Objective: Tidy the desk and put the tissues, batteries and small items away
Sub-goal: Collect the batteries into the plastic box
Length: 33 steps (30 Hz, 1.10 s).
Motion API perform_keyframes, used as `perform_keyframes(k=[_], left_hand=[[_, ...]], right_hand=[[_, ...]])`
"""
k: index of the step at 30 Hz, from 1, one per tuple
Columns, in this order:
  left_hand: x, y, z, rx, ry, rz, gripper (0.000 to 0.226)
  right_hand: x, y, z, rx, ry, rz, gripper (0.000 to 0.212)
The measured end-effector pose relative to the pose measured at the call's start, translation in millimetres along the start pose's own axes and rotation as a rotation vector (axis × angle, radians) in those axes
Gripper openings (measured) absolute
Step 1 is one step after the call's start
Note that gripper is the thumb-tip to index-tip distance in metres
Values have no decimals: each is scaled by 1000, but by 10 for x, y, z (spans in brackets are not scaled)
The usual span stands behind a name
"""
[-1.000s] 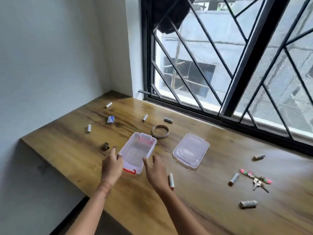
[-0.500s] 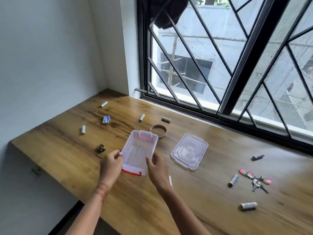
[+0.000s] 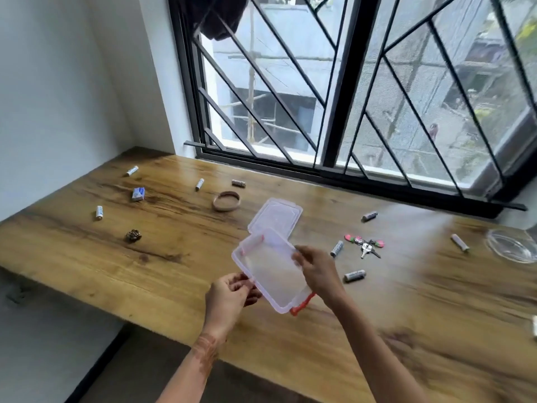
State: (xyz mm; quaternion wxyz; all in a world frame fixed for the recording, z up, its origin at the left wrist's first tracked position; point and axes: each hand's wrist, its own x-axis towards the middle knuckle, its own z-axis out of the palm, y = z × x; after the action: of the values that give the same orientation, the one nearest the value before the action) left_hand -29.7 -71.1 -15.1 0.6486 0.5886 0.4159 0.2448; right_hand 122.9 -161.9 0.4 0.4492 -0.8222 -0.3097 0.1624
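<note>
Tho half behind box [image 3: 268, 270], lid [image 3: 277, 213] flat

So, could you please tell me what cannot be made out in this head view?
All in the head view.
1. Glass dish at the right edge: smeared by motion blur, shape unclear.
2. White thing below it: cut off by the right frame edge.
3. Lid: near part hidden behind the clear box that the left hand and right hand hold.
4. Small dark object and print on the battery: too small to identify.

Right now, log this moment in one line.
left hand + right hand: holding clear box | lid: on desk | batteries: loose
</note>
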Motion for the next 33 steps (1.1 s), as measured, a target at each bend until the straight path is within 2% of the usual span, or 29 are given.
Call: perform_keyframes(k=[6,12,16,18,21,23,25,29,33], left_hand=[[-124,-205,310,-91,-85,-124,4],[-33,-333,364,-31,-31,-102,42],[-42,-367,390,41,-80,-44,58],[-50,-360,382,81,-81,-35,61],[-59,-247,336,228,-24,31,59],[-43,-133,299,363,40,123,57],[-4,-40,282,486,77,219,52],[59,40,386,581,93,322,36],[102,20,495,629,100,316,31]], right_hand=[[-77,293,-350,-2,-53,102,32],[37,482,-509,-34,-130,114,49],[92,557,-507,-41,-151,77,52],[106,590,-499,-44,-159,69,47],[140,590,-597,-73,-149,7,27],[208,625,-751,-60,-57,-20,26],[288,735,-911,-147,14,-42,28],[333,995,-988,-456,-165,-89,39],[290,1108,-879,-615,-241,-172,29]])
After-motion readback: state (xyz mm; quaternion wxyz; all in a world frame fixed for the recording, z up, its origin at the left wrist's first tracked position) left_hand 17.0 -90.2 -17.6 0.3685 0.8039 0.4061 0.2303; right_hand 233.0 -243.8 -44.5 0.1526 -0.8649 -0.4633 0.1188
